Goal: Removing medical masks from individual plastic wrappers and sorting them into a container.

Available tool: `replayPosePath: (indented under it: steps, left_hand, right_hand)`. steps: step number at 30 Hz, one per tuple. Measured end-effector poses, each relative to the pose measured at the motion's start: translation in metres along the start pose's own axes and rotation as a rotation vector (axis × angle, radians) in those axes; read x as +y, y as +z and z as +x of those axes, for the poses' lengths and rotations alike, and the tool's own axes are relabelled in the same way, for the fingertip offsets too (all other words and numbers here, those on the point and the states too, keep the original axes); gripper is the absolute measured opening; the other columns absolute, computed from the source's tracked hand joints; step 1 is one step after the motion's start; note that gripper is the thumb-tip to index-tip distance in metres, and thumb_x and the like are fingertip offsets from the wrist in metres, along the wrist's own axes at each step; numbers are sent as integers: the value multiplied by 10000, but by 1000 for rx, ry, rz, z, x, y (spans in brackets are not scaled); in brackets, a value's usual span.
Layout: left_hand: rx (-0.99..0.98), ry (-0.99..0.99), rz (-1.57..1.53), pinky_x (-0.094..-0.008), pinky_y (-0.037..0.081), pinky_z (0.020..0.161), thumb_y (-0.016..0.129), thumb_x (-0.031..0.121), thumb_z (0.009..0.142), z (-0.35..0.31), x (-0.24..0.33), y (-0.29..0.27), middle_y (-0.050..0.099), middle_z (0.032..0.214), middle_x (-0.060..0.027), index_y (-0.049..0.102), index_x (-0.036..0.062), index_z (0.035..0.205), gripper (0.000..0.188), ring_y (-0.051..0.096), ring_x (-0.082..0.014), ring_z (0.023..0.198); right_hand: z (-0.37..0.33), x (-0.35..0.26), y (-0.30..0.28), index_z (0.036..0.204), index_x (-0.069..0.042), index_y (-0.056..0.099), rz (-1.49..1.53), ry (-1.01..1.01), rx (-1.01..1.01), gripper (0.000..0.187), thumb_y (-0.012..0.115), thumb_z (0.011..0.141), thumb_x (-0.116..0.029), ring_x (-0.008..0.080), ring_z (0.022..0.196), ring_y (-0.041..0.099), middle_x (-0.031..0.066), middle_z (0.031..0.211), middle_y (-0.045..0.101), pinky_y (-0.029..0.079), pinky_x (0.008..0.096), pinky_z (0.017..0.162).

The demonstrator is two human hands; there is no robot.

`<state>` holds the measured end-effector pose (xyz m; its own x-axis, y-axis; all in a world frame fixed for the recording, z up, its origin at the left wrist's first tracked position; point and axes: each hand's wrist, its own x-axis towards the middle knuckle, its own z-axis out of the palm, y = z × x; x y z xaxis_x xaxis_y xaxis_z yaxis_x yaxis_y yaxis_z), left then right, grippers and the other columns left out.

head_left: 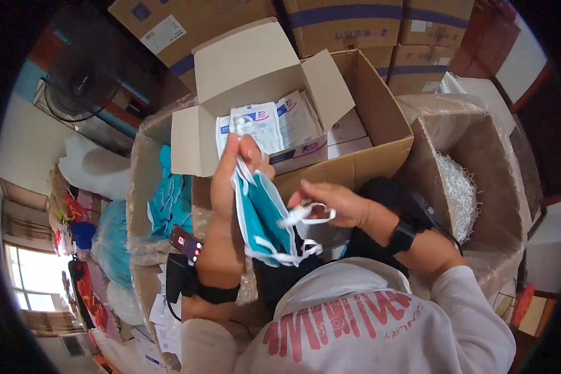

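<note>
A teal face mask (265, 212) with white edging hangs, partly folded, in front of my body. It may be more than one layer. My left hand (227, 177) is closed on its upper end, fingers pinched around the white edge and loops. White straps (300, 215) trail off the mask's right side and lower end, somewhat blurred. My right hand (338, 202) is closed around some of these straps, its fingertips partly hidden. Just beyond my left hand, an open white box (249, 68) holds several white printed packets (265, 128) standing upright.
Beneath the white box stands a larger brown carton (383, 146). A lined carton at right holds a heap of white straps (460, 196); one at left holds teal masks (171, 202). A phone (186, 245) is beside my left forearm. Sealed cartons (343, 28) are stacked behind.
</note>
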<state>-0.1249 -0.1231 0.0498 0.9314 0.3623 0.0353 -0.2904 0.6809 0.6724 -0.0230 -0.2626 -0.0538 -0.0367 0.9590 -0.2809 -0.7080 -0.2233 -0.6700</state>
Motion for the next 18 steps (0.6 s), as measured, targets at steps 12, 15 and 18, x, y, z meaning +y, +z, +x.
replayPosePath:
  steps: [12,15,18]
  left_hand:
    - [328,253,479,-187,284,474,405,343,928,2,32,-22,364,593,44,445,126,723,300,351,-47,521]
    - [446,292,503,-195,297,496,416,348,923,2,33,-29,376,600,41,468,113,730,308,364,-54,533]
    - [526,334,644,-206,302,511,422,345,920,-2,37,-33,397,611,35,497,96,734,320,375,-60,546]
  right_hand:
    - [-25,40,12,1154,-4,484,298,144,-413,525,294,928,-438,124,912,566,79,1025,562,494,232,699]
    - [-36,32,22,1134,-14,501,212,146,-271,466,324,937,-397,94,807,545,47,920,563,449,201,595]
    - [-43,30,15,1052,-37,534,13,143,-338,386,355,944,-361,65,643,454,-12,759,509,343,183,503]
